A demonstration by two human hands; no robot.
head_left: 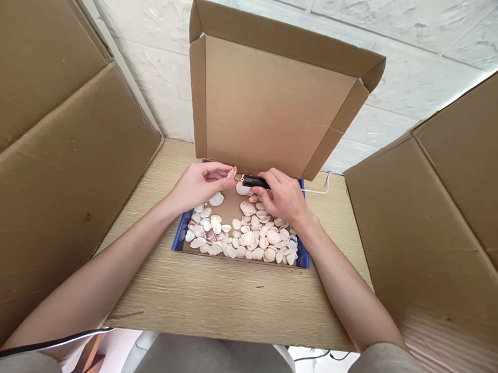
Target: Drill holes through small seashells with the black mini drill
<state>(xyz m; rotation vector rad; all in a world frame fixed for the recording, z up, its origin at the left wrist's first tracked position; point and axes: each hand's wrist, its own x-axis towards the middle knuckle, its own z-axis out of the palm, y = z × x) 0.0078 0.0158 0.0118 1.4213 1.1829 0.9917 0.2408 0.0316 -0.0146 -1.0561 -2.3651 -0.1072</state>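
Note:
Between the thumb and fingers of my left hand (204,186) is a small ridged shell (232,173), pinkish and brown. My right hand (283,196) is wrapped round a black handheld tool (255,181), whose thin metal tip points left and meets or nearly meets the shell. A white cable (316,191) runs off to the right from behind my right hand. Below both hands lies a shallow cardboard box with blue sides (182,231), holding many white and pinkish shells (247,238), mostly along its front and right.
The open cardboard lid (272,100) stands upright behind the box, near a white brick-patterned wall (155,69). Tall cardboard panels flank the wooden table (228,300) on the left (61,174) and right (436,215). Dark cables (322,356) show below the table's front edge.

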